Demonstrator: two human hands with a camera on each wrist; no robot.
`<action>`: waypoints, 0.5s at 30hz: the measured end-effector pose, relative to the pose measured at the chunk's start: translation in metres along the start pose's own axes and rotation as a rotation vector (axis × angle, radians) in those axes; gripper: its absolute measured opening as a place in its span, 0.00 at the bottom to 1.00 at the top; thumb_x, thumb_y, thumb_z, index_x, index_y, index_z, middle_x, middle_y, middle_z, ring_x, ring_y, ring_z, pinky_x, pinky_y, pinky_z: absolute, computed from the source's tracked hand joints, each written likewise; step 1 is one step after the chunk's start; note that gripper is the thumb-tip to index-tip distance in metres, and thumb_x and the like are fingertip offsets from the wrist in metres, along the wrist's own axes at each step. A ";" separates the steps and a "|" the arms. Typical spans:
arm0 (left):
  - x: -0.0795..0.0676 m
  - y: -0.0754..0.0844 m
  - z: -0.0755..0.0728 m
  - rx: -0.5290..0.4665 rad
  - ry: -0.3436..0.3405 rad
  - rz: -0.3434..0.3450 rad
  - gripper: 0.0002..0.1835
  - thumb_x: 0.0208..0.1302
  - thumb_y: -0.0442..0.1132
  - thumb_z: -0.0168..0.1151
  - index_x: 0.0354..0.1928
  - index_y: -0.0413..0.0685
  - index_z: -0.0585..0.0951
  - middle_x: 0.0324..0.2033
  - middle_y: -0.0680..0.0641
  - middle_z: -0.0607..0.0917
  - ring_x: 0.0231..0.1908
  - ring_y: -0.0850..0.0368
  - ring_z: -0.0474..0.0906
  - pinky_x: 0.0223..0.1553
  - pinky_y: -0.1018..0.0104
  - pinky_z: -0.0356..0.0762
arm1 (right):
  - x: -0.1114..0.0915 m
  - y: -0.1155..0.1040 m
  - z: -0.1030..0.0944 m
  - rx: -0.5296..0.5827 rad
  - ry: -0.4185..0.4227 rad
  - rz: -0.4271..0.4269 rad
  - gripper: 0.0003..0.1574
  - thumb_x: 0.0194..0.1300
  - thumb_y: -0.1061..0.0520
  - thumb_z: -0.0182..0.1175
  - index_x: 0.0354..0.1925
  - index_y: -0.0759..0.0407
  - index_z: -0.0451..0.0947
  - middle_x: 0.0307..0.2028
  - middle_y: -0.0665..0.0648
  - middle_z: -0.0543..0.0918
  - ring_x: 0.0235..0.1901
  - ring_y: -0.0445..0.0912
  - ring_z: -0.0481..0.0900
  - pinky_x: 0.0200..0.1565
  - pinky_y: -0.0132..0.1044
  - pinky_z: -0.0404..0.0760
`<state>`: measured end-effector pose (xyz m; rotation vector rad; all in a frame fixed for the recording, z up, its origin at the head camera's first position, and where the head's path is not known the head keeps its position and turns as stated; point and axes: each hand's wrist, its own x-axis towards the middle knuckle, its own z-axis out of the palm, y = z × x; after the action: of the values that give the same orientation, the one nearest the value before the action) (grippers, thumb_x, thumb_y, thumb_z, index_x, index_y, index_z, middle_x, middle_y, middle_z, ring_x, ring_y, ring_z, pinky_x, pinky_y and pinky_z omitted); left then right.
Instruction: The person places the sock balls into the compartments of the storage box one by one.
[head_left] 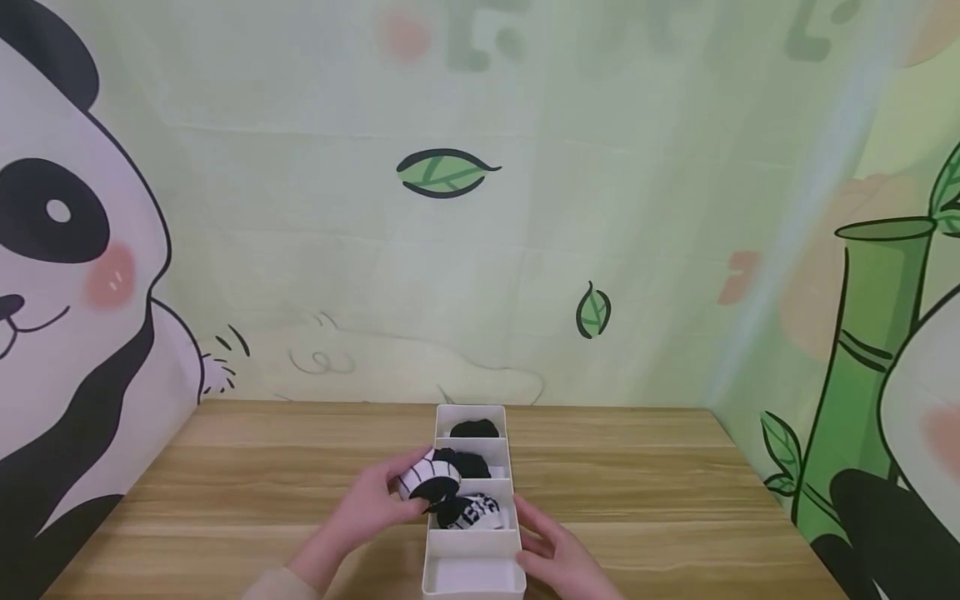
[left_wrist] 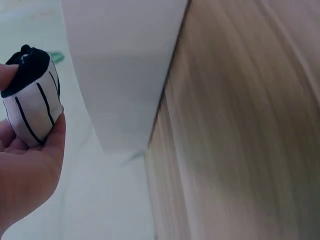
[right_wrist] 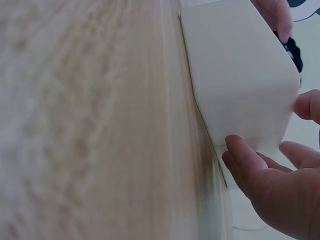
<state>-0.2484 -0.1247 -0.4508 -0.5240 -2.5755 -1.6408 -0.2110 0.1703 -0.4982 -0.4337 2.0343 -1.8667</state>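
My left hand (head_left: pixel 371 500) grips a rolled pair of white socks with black stripes (head_left: pixel 429 479), its fingers and thumb around the sides. The roll is above the left edge of a long white divided box (head_left: pixel 474 546). In the left wrist view the striped roll (left_wrist: pixel 35 105) shows its black end upward. Inside the box lie a black-and-white patterned sock roll (head_left: pixel 480 512), a black roll (head_left: pixel 472 465) and another black roll (head_left: pixel 475 428) in the rearmost compartment. My right hand (head_left: pixel 558 550) is at the box's right side, fingers extended and touching its wall.
The box stands on a wood-grain table (head_left: pixel 300 454), its long side running away from me. Behind the table hangs a pale green backdrop (head_left: pixel 337 275) printed with a panda, leaves and bamboo.
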 end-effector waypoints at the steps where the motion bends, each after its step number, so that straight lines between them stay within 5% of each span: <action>1: -0.002 0.003 0.003 0.003 -0.029 0.025 0.38 0.46 0.33 0.74 0.65 0.41 0.76 0.50 0.41 0.83 0.38 0.54 0.77 0.39 0.65 0.78 | 0.000 0.000 0.000 -0.001 0.001 0.001 0.45 0.70 0.57 0.61 0.77 0.62 0.50 0.72 0.72 0.57 0.66 0.67 0.65 0.62 0.54 0.71; 7: -0.009 0.013 0.019 0.038 -0.152 0.173 0.36 0.48 0.32 0.73 0.64 0.43 0.78 0.52 0.43 0.84 0.40 0.58 0.78 0.43 0.67 0.77 | 0.001 0.001 -0.001 -0.002 -0.015 -0.033 0.44 0.71 0.60 0.59 0.76 0.64 0.50 0.71 0.73 0.58 0.65 0.67 0.66 0.60 0.51 0.73; 15: -0.013 0.010 0.035 0.160 -0.208 0.326 0.33 0.48 0.31 0.73 0.61 0.40 0.79 0.52 0.48 0.85 0.50 0.58 0.79 0.53 0.62 0.76 | 0.000 -0.001 0.000 0.035 -0.005 0.028 0.43 0.71 0.58 0.60 0.77 0.59 0.53 0.72 0.71 0.59 0.65 0.65 0.68 0.59 0.53 0.74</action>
<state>-0.2279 -0.0937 -0.4601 -1.0844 -2.5510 -1.3251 -0.2116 0.1703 -0.4970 -0.3984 1.9914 -1.8799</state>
